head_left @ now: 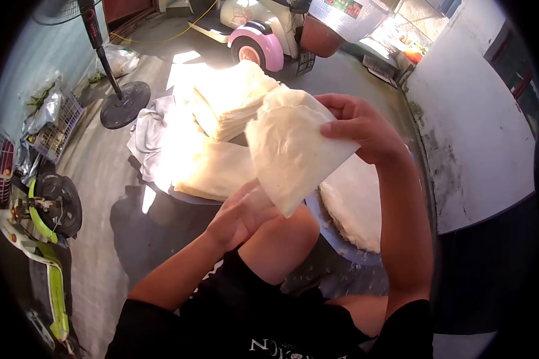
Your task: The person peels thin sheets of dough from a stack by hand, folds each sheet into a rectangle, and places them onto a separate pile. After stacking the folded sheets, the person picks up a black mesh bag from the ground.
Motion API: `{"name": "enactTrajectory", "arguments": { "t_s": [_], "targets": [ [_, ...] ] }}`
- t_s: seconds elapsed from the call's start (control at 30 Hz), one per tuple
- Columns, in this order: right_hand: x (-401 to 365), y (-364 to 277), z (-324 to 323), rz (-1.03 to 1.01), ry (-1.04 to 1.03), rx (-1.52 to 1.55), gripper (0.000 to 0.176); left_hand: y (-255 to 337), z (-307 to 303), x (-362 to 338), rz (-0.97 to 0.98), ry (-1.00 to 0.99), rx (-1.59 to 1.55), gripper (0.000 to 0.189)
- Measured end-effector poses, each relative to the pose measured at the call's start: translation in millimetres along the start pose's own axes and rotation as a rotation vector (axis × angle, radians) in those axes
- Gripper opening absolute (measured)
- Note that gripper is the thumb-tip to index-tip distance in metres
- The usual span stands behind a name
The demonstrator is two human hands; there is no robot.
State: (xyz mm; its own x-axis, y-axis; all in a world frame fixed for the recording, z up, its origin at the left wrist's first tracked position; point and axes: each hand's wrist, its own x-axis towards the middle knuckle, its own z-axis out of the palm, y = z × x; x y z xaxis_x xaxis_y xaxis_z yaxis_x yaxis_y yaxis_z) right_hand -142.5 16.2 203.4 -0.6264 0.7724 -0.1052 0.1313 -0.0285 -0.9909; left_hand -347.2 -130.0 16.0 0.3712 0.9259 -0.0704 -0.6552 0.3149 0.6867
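A pale, thin flatbread sheet (302, 143), folded into a wedge with its point downward, hangs in front of me. My right hand (356, 125) pinches it at the upper right, thumb on the near face. My left hand (245, 212) is at its lower left edge; its fingers are blurred and partly behind the sheet, so their grip does not show. Beyond the sheet is a stack of folded flatbreads (230, 99), partly washed out by sunlight. Another folded pile (215, 170) lies nearer. Under my right forearm, a round stack of flatbread (353, 197) rests on a bluish tray (332, 230).
Grey cloth (153, 140) lies beside the piles. A fan stand (126, 105) and plastic baskets (60, 125) are on the left, with a green-and-white scooter (54, 275) nearer. A pink-fendered vehicle (257, 45) stands at the back. A white wall (473, 131) bounds the right.
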Motion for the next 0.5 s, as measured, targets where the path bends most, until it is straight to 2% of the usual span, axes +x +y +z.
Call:
{"name": "enactTrajectory", "arguments": {
  "t_s": [0.07,0.1,0.13,0.17,0.2,0.23,0.27,0.3,0.33,0.37,0.43,0.47,0.5],
  "targets": [
    [29,8,15,-0.039,-0.174,0.004,0.05,3,-23,-4,0.461,-0.05,-0.308,0.066],
    [47,19,15,-0.051,-0.241,-0.036,0.048,13,-38,-9,0.522,0.029,-0.296,0.069],
    [64,30,18,-0.054,-0.251,-0.034,0.048,-2,-93,1,0.466,0.329,-0.198,0.054],
    [81,42,21,-0.008,-0.267,-0.143,0.048,-22,-159,4,0.55,0.407,0.011,0.046],
    [98,58,25,0.04,-0.279,-0.248,0.047,-36,-200,2,0.622,0.483,0.224,0.037],
    [114,78,28,0.075,-0.269,-0.297,0.048,-29,-187,-6,0.618,0.491,0.231,0.037],
    [131,100,32,0.109,-0.257,-0.346,0.048,-15,-155,-14,0.451,0.702,0.097,0.031],
    [149,133,32,0.109,-0.218,-0.522,0.047,-5,-130,-18,0.277,0.905,-0.038,0.025],
    [162,162,35,0.11,-0.171,-0.694,0.046,-3,-124,-19,0.213,0.924,-0.05,0.024],
    [165,178,42,0.114,-0.16,-0.678,0.046,-4,-133,-17,0.208,0.936,-0.034,0.024],
    [153,198,55,0.061,0.181,-1.127,0.043,-5,-134,-20,0.157,0.929,0.001,0.025],
    [146,199,50,0.099,0.22,-1.113,0.043,0,-127,-24,0.145,0.94,0.009,0.025],
    [127,180,45,0.015,0.225,-1.051,0.042,4,-116,-26,0.118,0.942,0.023,0.026]
  ]
}}
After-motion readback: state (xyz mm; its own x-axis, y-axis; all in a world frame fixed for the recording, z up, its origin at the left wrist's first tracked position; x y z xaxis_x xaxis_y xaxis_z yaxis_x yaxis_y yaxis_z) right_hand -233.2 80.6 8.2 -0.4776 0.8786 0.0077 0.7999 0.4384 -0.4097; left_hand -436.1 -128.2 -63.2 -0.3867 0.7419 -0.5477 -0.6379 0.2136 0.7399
